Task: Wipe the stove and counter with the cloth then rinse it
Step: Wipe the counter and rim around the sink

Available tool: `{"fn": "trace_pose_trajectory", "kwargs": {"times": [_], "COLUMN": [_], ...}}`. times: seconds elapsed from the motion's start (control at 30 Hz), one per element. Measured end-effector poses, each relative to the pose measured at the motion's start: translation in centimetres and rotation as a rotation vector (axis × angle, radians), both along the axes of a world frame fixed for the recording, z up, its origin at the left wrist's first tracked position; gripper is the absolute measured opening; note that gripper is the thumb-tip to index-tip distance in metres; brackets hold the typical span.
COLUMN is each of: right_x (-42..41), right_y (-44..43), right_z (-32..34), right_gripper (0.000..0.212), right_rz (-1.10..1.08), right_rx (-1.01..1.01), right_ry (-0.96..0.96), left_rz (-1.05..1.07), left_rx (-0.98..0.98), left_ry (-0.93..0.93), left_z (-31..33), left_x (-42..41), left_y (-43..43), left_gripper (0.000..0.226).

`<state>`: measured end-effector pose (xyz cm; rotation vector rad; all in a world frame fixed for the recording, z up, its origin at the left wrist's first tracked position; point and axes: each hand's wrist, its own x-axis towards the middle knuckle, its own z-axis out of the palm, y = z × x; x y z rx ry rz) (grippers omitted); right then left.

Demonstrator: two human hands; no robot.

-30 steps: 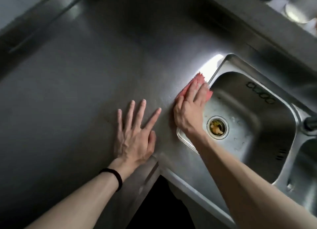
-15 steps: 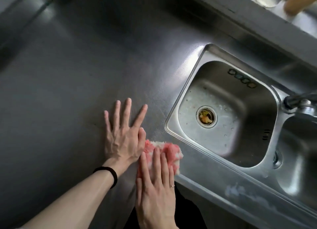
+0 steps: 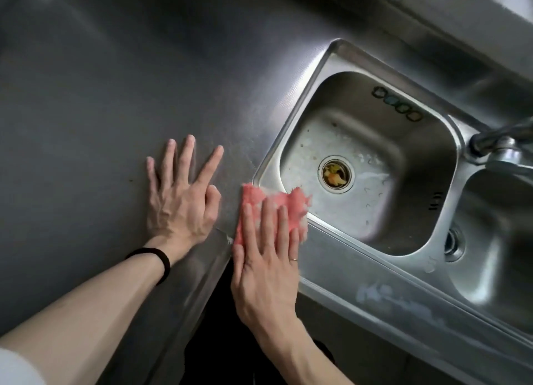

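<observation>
A pink cloth lies on the steel counter at the near left corner of the sink, its far edge hanging over the sink rim. My right hand presses flat on the cloth with straight fingers. My left hand rests flat on the counter just left of the cloth, fingers spread, a black band on its wrist. No stove is in view.
The sink basin has food scraps in its drain. A faucet stands at the right between this basin and a second basin. A raised ledge runs along the back. The counter's front edge is near my wrists.
My right hand has slid the cloth from the sink's left rim down to the counter's front edge, then a little right and forward onto the sink corner. My left hand has stayed flat.
</observation>
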<state>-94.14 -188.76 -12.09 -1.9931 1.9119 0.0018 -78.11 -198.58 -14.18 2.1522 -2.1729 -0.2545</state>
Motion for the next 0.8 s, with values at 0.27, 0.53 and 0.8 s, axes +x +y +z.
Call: {"fn": "trace_pose_trajectory", "kwargs": {"times": [0.27, 0.53, 0.8], "right_x": [-5.2, -16.1, -20.3], "right_y": [6.2, 12.3, 13.7], "right_z": [0.7, 3.1, 4.2], "right_gripper": [0.067, 0.065, 0.065], "right_rz": [-0.027, -0.249, -0.212], "right_rx": [0.044, 0.091, 0.214], "right_ry": [0.078, 0.226, 0.221], "left_rz": [0.001, -0.235, -0.367], "left_rx": [0.002, -0.013, 0.126], "left_ry": [0.039, 0.186, 0.249], "left_z": [0.5, 2.6, 1.9], "left_x": [-0.3, -9.7, -21.2], "left_y": [0.1, 3.5, 7.3], "left_gripper": [0.071, 0.075, 0.07]}}
